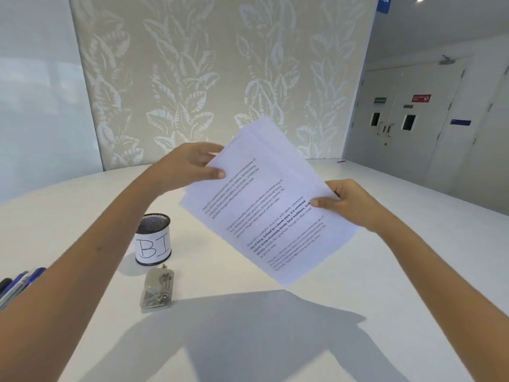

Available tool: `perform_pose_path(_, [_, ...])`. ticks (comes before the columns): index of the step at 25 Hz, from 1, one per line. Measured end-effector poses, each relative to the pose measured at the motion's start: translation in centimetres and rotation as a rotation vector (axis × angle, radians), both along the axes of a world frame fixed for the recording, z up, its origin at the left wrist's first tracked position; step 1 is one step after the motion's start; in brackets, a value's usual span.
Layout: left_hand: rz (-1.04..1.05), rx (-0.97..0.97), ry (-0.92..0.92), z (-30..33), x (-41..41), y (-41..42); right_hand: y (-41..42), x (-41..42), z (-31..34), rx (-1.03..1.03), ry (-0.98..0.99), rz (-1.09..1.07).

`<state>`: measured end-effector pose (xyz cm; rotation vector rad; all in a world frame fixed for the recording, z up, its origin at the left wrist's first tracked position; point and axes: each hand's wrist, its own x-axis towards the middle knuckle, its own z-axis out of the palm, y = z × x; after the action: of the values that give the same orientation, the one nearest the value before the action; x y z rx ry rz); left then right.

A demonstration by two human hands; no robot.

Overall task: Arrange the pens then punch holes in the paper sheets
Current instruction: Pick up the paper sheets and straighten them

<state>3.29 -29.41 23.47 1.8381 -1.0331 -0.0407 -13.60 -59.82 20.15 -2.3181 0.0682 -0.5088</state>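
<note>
A thin stack of printed paper sheets (271,205) is held tilted in the air above the white table (358,312). My left hand (190,168) pinches its upper left edge, thumb on the printed face. My right hand (349,201) pinches its right edge in the same way. A grey metal hole punch (157,289) lies on the table below and left of the sheets. Behind it stands a black mesh pen cup (153,239) with a white label reading "BI"; I see no pens sticking out of it. Several blue and dark pens (19,283) lie at the left edge, partly hidden by my left forearm.
A leaf-patterned panel (220,78) rises behind the table. A small red object (341,161) lies at the table's far right edge. Double doors (391,125) are in the background on the right. The sheets cast a large shadow on the near table.
</note>
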Motion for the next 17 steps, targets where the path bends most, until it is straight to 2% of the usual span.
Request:
perform_pose_path(1, [-0.086,0.023,0.073,-0.3,0.0,0.2,0.1,-0.1,0.9,-0.095,0.012,0.016])
perform_pose_path(3, [-0.145,0.033,0.107,-1.9,0.0,0.1,0.1,-0.1,2.4,-0.278,0.041,0.045])
perform_pose_path(6, [-0.072,-0.11,0.174,-4.4,-0.4,-0.2,-1.3,-0.4,3.8,-0.427,0.036,-0.036])
perform_pose_path(7, [-0.056,-0.153,0.194,-5.2,-0.3,-0.2,-2.2,-0.7,3.9,-0.376,0.005,-0.097])
perform_pose_path(9, [-0.053,-0.232,0.253,-6.8,-0.2,0.0,-4.1,-1.4,3.2,-0.07,-0.066,-0.138])
perform_pose_path(11, [-0.054,-0.328,0.355,-8.3,-0.2,0.3,-4.9,-2.1,1.5,0.328,-0.095,-0.029])
perform_pose_path(13, [-0.083,-0.414,0.452,-9.8,-0.5,0.3,-4.6,-2.1,-0.9,0.598,-0.074,0.083])
perform_pose_path(15, [-0.091,-0.471,0.512,-11.1,-0.9,-0.1,-3.6,-1.9,-3.1,0.679,-0.038,0.123])
perform_pose_path(17, [-0.03,-0.499,0.527,-12.0,-1.4,-0.5,-2.4,-1.5,-4.7,0.704,-0.045,0.066])
